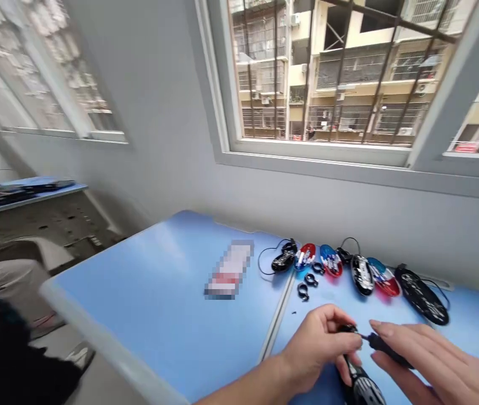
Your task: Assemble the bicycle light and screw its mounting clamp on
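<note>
My left hand [317, 349] is closed around the upper end of a black oval device [366, 389] with a silvery patterned face. A small black end piece [348, 328] of it shows by my thumb, and the lower end runs out of the picture. In my right hand [442, 357] is a black screwdriver [389, 349], lying under nearly straight fingers. Its thin shaft points left to the end piece by my left thumb. Whether the tip touches a screw cannot be made out.
Along the wall lie red and blue oval devices [305, 256], a black oval device with a cord [422, 295] and several black ring clamps [302, 291]. A blurred-out flat item [229, 270] rests on the blue table [159, 292]. A seated person's leg [7, 287] is at the left.
</note>
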Motion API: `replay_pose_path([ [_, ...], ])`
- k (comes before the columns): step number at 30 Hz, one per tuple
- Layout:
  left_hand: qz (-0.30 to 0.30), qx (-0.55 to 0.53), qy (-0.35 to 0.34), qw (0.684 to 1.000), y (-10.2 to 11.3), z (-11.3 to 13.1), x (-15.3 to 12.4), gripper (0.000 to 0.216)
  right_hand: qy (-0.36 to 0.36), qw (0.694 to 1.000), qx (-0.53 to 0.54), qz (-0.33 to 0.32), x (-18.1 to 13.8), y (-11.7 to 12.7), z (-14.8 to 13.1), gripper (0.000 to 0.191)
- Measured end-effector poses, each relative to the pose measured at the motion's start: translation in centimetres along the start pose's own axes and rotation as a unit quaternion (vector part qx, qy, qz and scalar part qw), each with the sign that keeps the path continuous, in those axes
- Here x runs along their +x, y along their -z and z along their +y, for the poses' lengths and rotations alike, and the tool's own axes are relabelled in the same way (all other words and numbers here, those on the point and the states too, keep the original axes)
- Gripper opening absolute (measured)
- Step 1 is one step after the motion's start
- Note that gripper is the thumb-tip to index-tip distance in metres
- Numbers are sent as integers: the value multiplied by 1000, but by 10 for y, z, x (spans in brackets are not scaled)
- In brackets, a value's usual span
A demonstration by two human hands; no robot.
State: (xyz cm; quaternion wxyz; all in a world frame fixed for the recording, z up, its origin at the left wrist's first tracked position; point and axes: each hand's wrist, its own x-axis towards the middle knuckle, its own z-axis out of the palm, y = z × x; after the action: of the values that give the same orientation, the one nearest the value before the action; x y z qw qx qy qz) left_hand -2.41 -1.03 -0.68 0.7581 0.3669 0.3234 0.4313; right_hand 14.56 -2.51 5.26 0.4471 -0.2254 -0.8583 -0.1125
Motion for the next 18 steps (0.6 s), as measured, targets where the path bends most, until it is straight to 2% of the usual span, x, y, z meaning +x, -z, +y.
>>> replay_pose_path([
  [2, -7, 43, 4, 999, -1, 1, -1, 38, -17, 1000, -2, -3, 8, 3, -8, 31],
  [4, -10, 94, 12, 995, -2, 3, -2, 23, -39, 999, 13, 9, 13, 5, -13, 30],
  [6, -9, 109, 9, 994, -3, 7, -3, 19, -50, 998, 21, 11, 15, 6, -15, 29],
  [11, -54, 36, 32, 997, -2, 16, -6, 25, -82, 995, 59, 21, 13, 7, -15, 32],
  [18, -79, -16, 66, 995, 3, 18, -3, 17, -97, 992, 73, 20, 7, 3, -11, 33],
])
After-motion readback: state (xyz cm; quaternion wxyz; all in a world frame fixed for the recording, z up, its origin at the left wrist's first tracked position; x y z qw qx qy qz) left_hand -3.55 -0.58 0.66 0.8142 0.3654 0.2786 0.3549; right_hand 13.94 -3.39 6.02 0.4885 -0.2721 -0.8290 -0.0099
